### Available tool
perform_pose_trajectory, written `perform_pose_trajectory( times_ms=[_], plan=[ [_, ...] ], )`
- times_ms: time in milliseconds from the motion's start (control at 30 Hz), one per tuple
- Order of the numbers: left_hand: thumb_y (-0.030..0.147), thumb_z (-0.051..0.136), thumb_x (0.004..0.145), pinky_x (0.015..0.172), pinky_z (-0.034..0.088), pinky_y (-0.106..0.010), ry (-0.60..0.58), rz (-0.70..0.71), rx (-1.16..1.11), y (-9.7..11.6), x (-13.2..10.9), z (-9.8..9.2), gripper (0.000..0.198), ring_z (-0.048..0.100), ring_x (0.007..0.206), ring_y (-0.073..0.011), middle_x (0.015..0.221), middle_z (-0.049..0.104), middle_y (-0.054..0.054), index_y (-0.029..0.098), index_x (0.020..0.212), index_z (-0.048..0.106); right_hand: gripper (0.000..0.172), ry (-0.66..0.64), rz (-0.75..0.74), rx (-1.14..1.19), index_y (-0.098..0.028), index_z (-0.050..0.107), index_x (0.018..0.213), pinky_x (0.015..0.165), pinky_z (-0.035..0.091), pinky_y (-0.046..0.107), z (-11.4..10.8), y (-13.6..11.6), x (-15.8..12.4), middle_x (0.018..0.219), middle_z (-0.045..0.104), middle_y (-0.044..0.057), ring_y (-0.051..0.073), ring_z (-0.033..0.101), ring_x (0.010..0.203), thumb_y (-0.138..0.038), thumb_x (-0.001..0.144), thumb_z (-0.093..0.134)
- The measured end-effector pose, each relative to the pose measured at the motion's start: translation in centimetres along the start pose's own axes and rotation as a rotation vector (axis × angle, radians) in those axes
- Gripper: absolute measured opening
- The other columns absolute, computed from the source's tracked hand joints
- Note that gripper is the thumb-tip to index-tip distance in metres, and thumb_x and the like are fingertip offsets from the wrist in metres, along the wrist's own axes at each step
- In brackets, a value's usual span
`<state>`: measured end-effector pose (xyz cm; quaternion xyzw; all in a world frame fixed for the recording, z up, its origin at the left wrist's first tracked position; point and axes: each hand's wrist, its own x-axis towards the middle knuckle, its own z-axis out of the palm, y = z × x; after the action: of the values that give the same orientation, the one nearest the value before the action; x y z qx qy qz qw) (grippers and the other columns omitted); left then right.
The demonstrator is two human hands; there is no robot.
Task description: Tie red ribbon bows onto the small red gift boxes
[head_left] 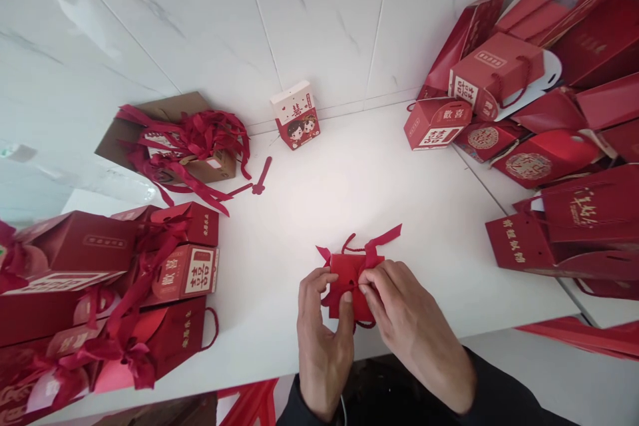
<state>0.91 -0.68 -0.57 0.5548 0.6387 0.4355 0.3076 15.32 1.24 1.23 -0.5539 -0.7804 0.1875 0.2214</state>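
A small red gift box stands on the white table close to my body. My left hand grips its left side, with the thumb pressed on the top beside a small dark hole. My right hand is closed in a pinch on a dark red ribbon at the middle of the box top. One ribbon end sticks out at the upper right and another at the upper left. Twisted red cord handles show at the far and near sides of the box. The exact spot between my right fingertips is hidden.
Many red gift boxes, several with ribbon bows, are piled at the left. A brown carton of loose ribbons stands at the back left. A printed couple box leans near the wall. More red boxes fill the right.
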Motion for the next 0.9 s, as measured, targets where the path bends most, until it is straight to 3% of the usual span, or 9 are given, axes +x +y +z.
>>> perform_pose_trajectory(
  times_ms=[200,433,733,900],
  plan=[
    [0.020,0.059,0.097,0.090,0.056,-0.033,-0.009,0.017,0.035,0.2,0.1,-0.1,0.012,0.063,0.117,-0.0222,0.119,0.063,-0.008,0.025,0.105,0.066,0.014,-0.032,0.020,0.059,-0.022,0.044,0.095,0.063,0.049,0.037,-0.5,0.0,-0.1,0.089,0.052,0.003,0.021,0.053,0.075,-0.013,0.104,0.041],
    [0.024,0.060,0.098,0.082,0.058,-0.030,-0.015,-0.050,-0.044,0.5,0.1,-0.1,0.010,0.064,0.114,-0.0230,0.118,0.064,-0.009,0.024,0.095,0.069,0.008,-0.050,0.059,0.170,-0.024,0.050,0.107,0.069,0.056,0.037,-1.2,0.3,-0.2,0.098,0.059,0.005,0.022,0.062,0.085,-0.019,0.106,0.044],
    [0.026,0.059,0.099,0.086,0.057,-0.030,-0.027,-0.077,-0.059,0.3,-0.3,0.1,0.009,0.061,0.120,-0.0222,0.122,0.062,-0.008,0.025,0.097,0.068,0.013,-0.036,-0.004,-0.018,-0.022,0.050,0.097,0.063,0.053,0.039,-0.7,0.1,0.2,0.088,0.056,0.004,0.023,0.058,0.075,-0.013,0.103,0.043],
    [0.025,0.058,0.099,0.091,0.055,-0.031,-0.024,-0.074,-0.051,0.3,-0.4,0.2,0.008,0.060,0.121,-0.0217,0.122,0.061,-0.008,0.025,0.099,0.067,0.013,-0.052,-0.025,-0.013,-0.021,0.048,0.096,0.062,0.051,0.038,-1.0,0.0,0.2,0.088,0.054,0.004,0.021,0.056,0.073,-0.013,0.104,0.040]
  ],
)
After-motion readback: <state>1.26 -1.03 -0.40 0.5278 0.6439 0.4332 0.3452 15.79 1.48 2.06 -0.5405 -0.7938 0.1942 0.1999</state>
